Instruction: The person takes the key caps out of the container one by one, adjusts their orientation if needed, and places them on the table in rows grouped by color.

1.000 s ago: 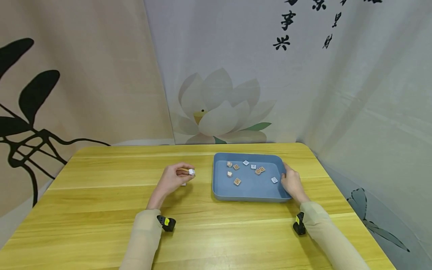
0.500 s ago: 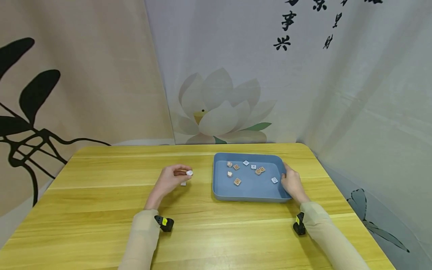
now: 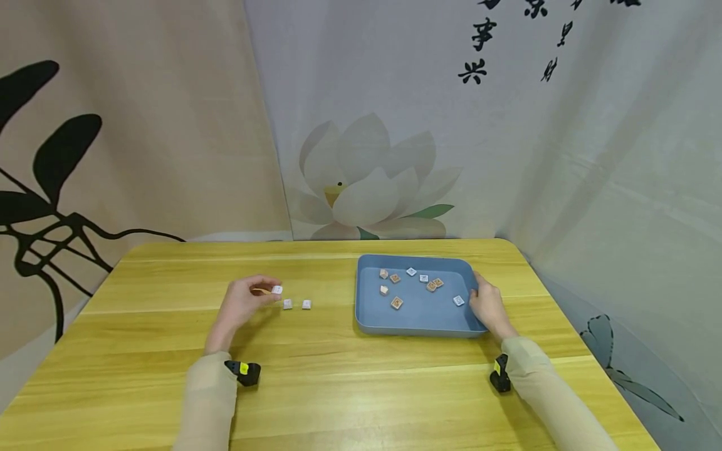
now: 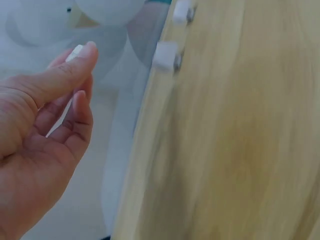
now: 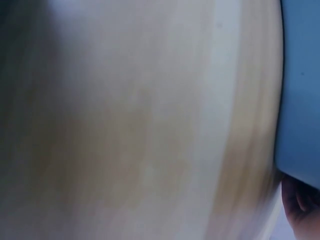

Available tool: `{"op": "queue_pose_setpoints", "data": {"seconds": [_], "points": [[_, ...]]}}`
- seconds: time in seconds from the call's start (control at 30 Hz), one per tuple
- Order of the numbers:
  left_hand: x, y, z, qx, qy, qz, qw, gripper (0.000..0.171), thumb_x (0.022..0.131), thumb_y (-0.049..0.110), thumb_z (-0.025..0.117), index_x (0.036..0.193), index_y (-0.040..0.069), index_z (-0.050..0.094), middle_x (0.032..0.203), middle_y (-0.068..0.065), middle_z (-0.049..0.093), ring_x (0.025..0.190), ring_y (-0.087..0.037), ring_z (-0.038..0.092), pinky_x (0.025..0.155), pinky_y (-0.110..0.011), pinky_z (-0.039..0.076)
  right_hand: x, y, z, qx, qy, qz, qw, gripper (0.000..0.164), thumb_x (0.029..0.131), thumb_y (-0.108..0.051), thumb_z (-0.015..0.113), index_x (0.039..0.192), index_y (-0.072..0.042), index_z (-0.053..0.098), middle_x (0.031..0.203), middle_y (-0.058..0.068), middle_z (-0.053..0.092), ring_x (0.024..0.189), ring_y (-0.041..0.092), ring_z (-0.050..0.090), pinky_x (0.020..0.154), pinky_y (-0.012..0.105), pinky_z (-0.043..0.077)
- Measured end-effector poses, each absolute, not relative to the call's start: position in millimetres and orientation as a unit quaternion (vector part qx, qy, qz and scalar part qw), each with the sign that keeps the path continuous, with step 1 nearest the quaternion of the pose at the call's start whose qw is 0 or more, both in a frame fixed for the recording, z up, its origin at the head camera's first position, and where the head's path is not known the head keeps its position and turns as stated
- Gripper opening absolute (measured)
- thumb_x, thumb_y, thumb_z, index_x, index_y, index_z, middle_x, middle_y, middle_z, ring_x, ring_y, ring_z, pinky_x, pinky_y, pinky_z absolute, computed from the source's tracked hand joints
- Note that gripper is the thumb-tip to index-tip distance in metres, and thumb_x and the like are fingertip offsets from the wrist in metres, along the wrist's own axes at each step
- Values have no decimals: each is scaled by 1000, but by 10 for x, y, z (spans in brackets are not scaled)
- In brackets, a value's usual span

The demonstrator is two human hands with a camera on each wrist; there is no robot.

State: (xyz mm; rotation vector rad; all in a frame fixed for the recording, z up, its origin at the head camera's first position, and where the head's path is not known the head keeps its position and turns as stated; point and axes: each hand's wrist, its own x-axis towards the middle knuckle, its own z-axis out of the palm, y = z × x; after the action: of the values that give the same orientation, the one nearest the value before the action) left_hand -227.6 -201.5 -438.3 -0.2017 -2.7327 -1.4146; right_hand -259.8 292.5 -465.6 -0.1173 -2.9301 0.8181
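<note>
Between thumb and fingertips my left hand (image 3: 248, 302) pinches a small white cube (image 3: 277, 289) with a dark mark on it. In the left wrist view that cube (image 4: 75, 52) peeks out past the thumb, mostly hidden. Just right of the hand, one white cube (image 3: 287, 304) lies on the table, with another white cube (image 3: 306, 304) a little farther right. My right hand (image 3: 489, 305) grips the right wall of the blue tray (image 3: 429, 319), its fingers at the rim. The right wrist view catches only part of this hand (image 5: 305, 212), under the tray's corner.
Inside the tray lie several small cubes, some white such as the white cube (image 3: 459, 300), others tan such as the tan cube (image 3: 397, 303). The wooden table (image 3: 361, 388) ends at its back edge before a printed curtain (image 3: 372, 75).
My left hand has moved left, carrying a white cube. Two white cubes now show on the table where one was partly visible before. My right hand and the tray have stayed put.
</note>
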Motion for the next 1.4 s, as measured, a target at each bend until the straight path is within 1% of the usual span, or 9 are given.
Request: {"op": "queue_pose_setpoints", "data": {"seconds": [0.1,0.2,0.27,0.37,0.53,0.83,1.2,1.3,1.4], "points": [[-2269,-2121,-4414,-51,-898,-436,35,26,82,7,72,107,2,69,105,-18,70,93,-27,65,74,-28,56,-2599,2928,-4657,-38,-961,269,47,52,94,2,40,143,11,29,138,37,41,127,47,44,101,56,42],[-2269,-2191,-4448,-42,-906,-421,31,25,81,6,73,105,0,70,101,-21,70,89,-27,66,73,-32,56,-2601,2932,-4661,-33,-962,264,57,51,93,2,41,142,11,31,135,37,43,125,47,46,99,56,44],[-2273,-2217,-4469,-33,-909,-414,23,24,81,6,73,104,-1,70,99,-21,70,87,-27,67,72,-35,56,-2599,2931,-4666,-30,-963,259,65,51,92,2,43,141,12,33,133,37,45,123,48,48,98,56,44],[-2287,-2233,-4505,-28,-914,-405,2,25,81,8,74,103,-1,71,97,-20,70,86,-26,66,75,-37,55,-2597,2929,-4672,-30,-964,257,65,51,92,2,43,141,12,33,133,37,45,122,48,49,98,56,45],[-2321,-2234,-4566,-24,-919,-394,-27,25,80,12,75,102,1,71,96,-16,71,85,-22,64,76,-34,52,-2595,2918,-4672,-37,-964,259,51,51,94,1,42,142,11,30,137,36,42,125,46,47,98,56,45],[-2336,-2219,-4601,-38,-921,-387,-28,23,81,13,75,101,1,71,92,-14,69,82,-18,60,70,-27,46,-2590,2913,-4649,-33,-964,257,56,50,94,2,42,142,12,31,136,37,43,125,47,46,98,56,45],[-2333,-2198,-4591,-35,-921,-385,-39,25,82,14,74,103,1,70,93,-13,68,83,-18,57,70,-26,45,-2574,2897,-4632,-40,-964,260,48,50,94,2,42,142,12,30,137,37,42,126,47,46,98,56,45],[-2332,-2195,-4581,-33,-921,-385,-41,28,82,14,74,106,0,69,97,-15,68,87,-21,59,73,-30,48,-2574,2898,-4632,-40,-963,261,48,51,94,2,42,142,12,30,137,37,42,125,46,46,98,55,45],[-2325,-2176,-4527,-27,-926,-376,-34,32,84,16,72,111,-1,66,104,-18,68,92,-27,62,77,-36,51,-2574,2897,-4627,-39,-963,262,50,51,94,1,42,142,12,30,137,37,41,126,46,46,99,55,44]]}}
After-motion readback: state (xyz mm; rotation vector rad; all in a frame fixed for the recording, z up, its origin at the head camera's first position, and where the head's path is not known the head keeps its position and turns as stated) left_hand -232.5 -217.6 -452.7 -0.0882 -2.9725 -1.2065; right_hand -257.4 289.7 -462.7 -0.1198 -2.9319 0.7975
